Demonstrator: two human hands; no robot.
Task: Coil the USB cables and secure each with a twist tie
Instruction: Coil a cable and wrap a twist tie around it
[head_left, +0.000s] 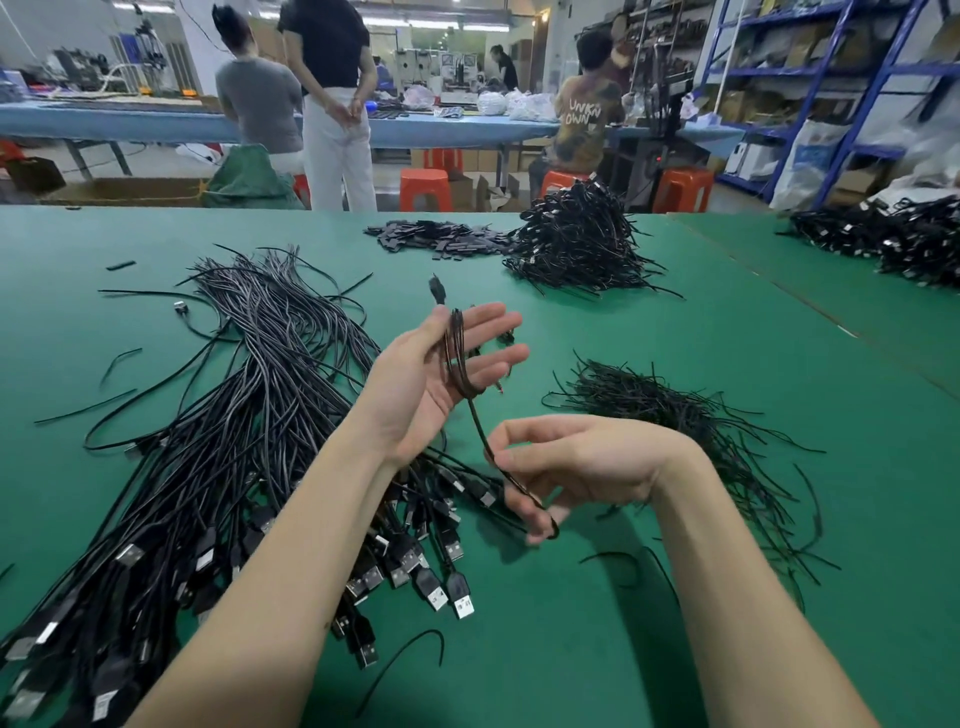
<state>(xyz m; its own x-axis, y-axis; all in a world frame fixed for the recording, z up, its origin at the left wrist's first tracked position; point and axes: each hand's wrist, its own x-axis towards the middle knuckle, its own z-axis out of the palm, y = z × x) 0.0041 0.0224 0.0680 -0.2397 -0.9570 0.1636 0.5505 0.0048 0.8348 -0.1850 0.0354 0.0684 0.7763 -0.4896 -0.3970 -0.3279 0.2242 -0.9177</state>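
Head view: my flat-fingered left hand (441, 374) carries thin black USB cable loops (457, 353) that may slip off toward 12 o'clock if my right hand (571, 462), pinching the tail, pulls.

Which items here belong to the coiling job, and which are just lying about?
Job:
cable being coiled, wound round left hand, fed by right hand
uncoiled USB cables
twist ties
finished bundles

Lying about:
flat black pieces
orange stools
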